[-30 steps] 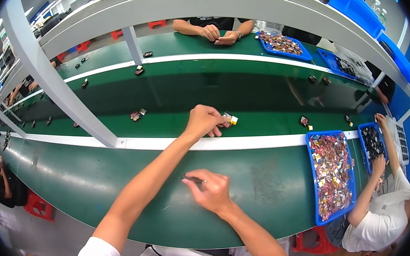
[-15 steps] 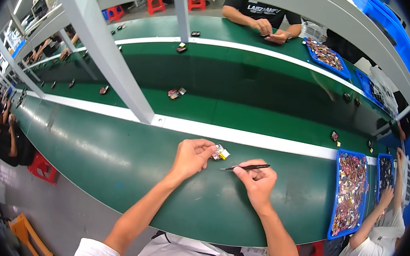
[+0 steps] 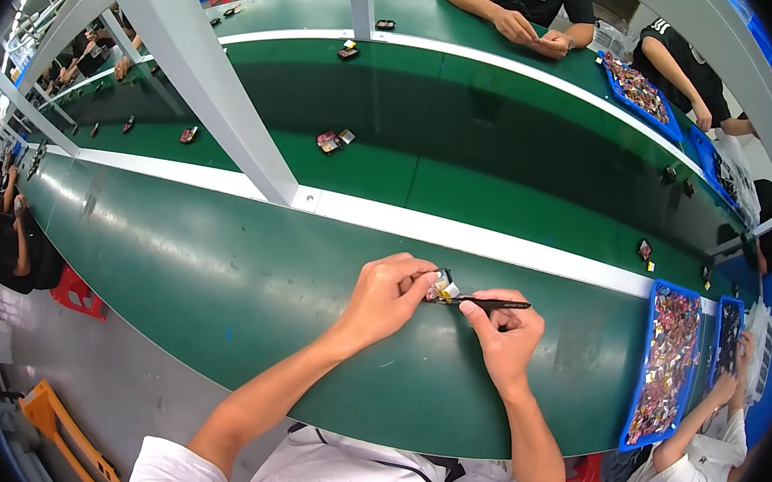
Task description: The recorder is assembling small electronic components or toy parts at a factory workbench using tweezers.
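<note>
Between the thumb and fingers of my left hand (image 3: 385, 297) is a small electronic part (image 3: 444, 287), with a black edge, a white patch, a bit of yellow and some reddish pieces. My right hand (image 3: 508, 344) grips black tweezers (image 3: 503, 304) in a pen-like hold, pointing left. The tweezers' tip reaches the near right side of the part, though whether it pinches anything is too small to tell. Both hands are over the green worktable (image 3: 240, 306). My left fingers cover part of the piece.
A blue tray (image 3: 631, 430) heaped with small reddish parts lies to my right, beside a second blue tray (image 3: 731, 307) where a co-worker's hand (image 3: 723, 390) reaches. Beyond the white rail (image 3: 460, 239), a green conveyor (image 3: 474, 194) carries small assemblies (image 3: 330, 142). A grey post (image 3: 198, 65) rises at left.
The tweezers have come left, from apart to meeting the part in my left hand. My view has shifted slightly. Across the conveyor, another person's arm has come into sight.
</note>
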{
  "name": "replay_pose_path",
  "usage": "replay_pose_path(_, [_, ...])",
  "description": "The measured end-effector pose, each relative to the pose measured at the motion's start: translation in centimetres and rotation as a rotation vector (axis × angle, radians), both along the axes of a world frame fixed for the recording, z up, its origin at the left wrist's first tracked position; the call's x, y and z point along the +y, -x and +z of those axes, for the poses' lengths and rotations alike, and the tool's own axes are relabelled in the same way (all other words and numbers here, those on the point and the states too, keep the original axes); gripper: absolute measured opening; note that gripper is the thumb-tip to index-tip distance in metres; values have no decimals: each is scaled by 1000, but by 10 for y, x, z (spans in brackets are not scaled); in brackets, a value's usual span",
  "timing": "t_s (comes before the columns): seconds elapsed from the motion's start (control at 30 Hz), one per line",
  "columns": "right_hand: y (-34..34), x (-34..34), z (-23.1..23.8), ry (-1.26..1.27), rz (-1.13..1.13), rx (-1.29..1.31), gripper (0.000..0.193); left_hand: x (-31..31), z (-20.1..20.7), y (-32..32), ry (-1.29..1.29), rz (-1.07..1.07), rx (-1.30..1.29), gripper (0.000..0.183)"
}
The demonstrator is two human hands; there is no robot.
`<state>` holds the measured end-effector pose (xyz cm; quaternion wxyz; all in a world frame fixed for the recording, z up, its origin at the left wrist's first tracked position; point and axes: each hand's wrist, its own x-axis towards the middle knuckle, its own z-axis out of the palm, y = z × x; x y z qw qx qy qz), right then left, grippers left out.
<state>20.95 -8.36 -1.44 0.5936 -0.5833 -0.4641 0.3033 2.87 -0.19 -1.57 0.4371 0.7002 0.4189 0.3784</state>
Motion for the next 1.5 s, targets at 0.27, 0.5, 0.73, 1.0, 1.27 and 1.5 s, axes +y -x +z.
replay_pose_path(0.27, [-1,-2,3,16,-18,-17,13,-6,4,-4,-47,-17,44,15])
replay_pose_path(0.5, [-4,-1,2,21,21,81,12,-7,5,-3,21,-71,32,15])
replay_pose_path(0.73, [-9,1,2,51,33,221,11,-9,11,-4,66,-150,-34,14])
replay_pose_path(1.0, [-9,0,14,-32,-12,317,13,-6,8,-1,39,-97,22,15])
replay_pose_path(1.27, [-6,-2,11,62,148,-133,12,-8,14,-3,-13,-70,-72,16])
replay_pose_path(1.5, [2,-1,9,54,188,-376,17,-10,11,-4,-133,-95,-54,18])
